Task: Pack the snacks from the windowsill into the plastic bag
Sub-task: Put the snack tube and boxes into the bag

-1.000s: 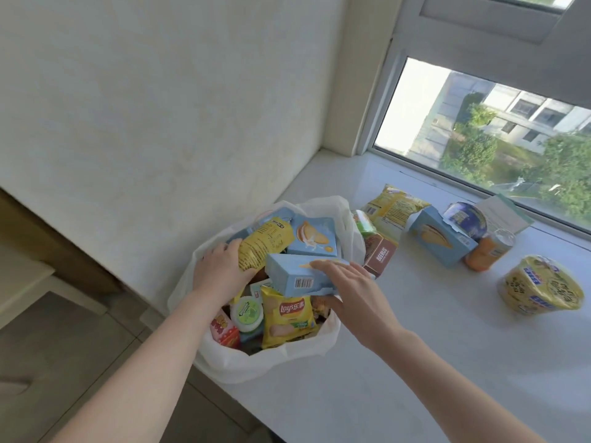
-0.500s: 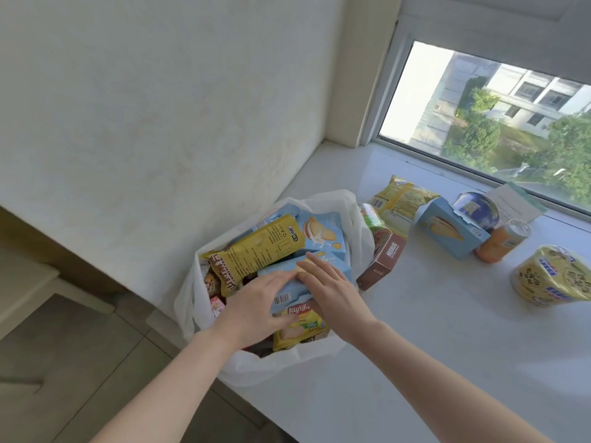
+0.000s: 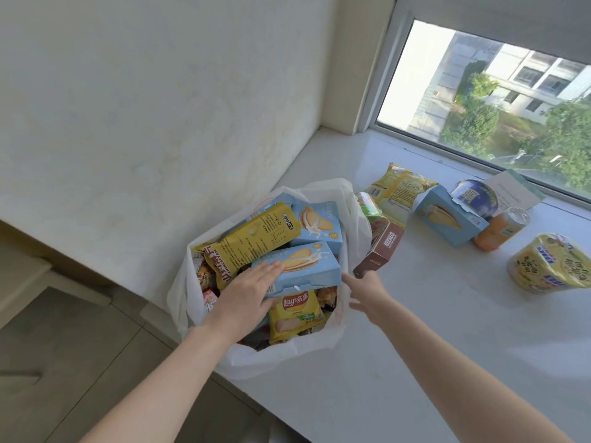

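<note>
Plastic bag (image 3: 256,362) overfull, at windowsill (image 3: 415,346) edge. Left hand (image 3: 246,295), fingers straight and together, presses front blue box (image 3: 307,266); right hand (image 3: 367,292), fingers spread, empty, by brown box (image 3: 380,251). Risk: the heaped pile slides out, or the bag tips floorward.

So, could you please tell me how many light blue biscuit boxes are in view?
3 boxes: far box in the plastic bag, near box under the left hand, third box on the windowsill. Others may be hidden.
</note>
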